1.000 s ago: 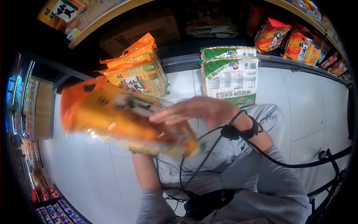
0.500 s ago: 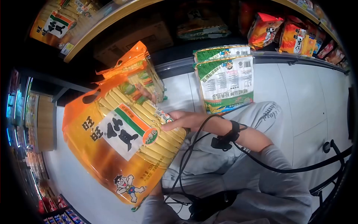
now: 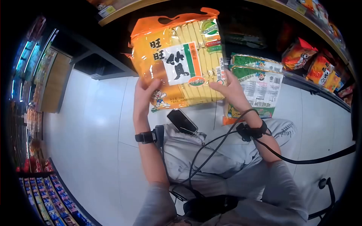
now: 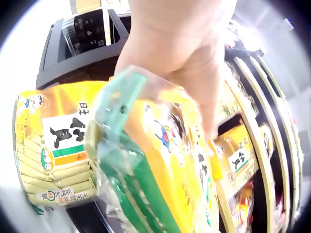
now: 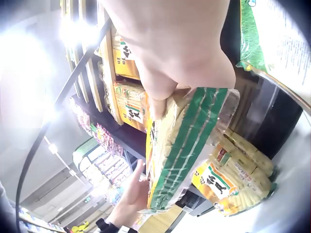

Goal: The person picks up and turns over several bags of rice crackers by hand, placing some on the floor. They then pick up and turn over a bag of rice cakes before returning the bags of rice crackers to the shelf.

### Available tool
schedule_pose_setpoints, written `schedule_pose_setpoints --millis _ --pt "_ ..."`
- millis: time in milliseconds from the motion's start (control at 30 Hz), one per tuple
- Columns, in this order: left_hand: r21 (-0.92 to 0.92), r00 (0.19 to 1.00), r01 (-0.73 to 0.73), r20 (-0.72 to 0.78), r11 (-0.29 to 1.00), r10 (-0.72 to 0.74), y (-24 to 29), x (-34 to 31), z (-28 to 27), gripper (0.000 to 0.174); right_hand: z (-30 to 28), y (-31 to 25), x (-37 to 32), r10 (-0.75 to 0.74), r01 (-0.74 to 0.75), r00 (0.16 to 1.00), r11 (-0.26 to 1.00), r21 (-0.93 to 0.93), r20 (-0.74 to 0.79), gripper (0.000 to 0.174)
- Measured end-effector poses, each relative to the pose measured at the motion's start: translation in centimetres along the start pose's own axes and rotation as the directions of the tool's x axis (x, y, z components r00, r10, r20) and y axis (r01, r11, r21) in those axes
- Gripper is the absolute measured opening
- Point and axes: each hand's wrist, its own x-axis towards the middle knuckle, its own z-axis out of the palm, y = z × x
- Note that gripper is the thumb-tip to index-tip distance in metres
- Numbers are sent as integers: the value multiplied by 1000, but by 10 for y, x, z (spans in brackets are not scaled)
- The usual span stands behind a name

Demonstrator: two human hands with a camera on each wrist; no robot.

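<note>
Both hands hold a large orange and yellow bag of rice crackers (image 3: 181,56) up in front of the body, printed front towards the head camera. My left hand (image 3: 145,94) grips its lower left corner, thumb on the front. At the lower right edge my right hand (image 3: 233,88) grips it, thumb on the front and the other fingers hidden behind. The green-striped bottom of the bag (image 5: 187,150) shows in the right wrist view. Another bag of the same crackers (image 4: 53,145) stands on the floor beyond, mostly covered by the held one in the head view.
Green and white bags (image 3: 258,90) stand by the right knee, against the low shelf edge (image 3: 301,84). A black phone-like device (image 3: 183,121) lies below the held bag. Red snack bags (image 3: 299,54) fill the shelf at right. Black cables (image 3: 301,161) run from the right wrist.
The cracker bag has swung from a tilted position at lower left up and to the right, now nearly upright. My left hand, hidden behind it before, shows at its corner.
</note>
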Motion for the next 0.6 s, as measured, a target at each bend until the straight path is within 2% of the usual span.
schedule_pose_setpoints --millis 33,67,200,267,300,367,400,467,500,533,567,600 --pt "68 998 29 -58 997 -25 -3 1 8 43 1 4 -1 10 -10 1000 1000 -8 -4 62" --pt "8 990 85 -118 996 -84 -4 4 11 48 1 8 -1 19 -20 1000 1000 -12 -12 64" --pt "66 992 59 -114 996 -51 -5 5 -1 47 -1 24 0 81 -82 992 997 1 95 65" --pt "142 991 -19 -129 990 38 3 1 -4 50 2 25 2 62 -88 986 983 164 157 63" --pt "144 991 -21 -129 989 40 6 0 -3 50 2 27 2 60 -86 986 982 166 156 63" --pt "239 974 -156 -121 958 189 10 -3 -2 51 4 33 1 5 -32 985 988 149 175 64" --pt "252 970 -174 -124 952 210 11 -4 -3 53 4 36 1 5 -31 985 988 150 171 64" --pt "223 980 -137 -114 965 165 15 -7 -7 53 4 43 0 -23 16 987 999 47 162 62" --pt "196 987 -98 -108 976 121 16 -9 -9 53 2 44 -1 -22 14 988 999 51 150 62" --pt "272 987 -91 -105 958 123 14 -10 -13 50 0 44 0 -50 78 990 973 -218 130 61" --pt "273 988 -92 -96 958 123 12 -9 -15 50 0 39 0 -81 128 990 872 -472 119 60" --pt "382 984 -108 -91 918 153 7 -7 -17 46 4 30 -6 -93 103 995 866 -489 44 57"
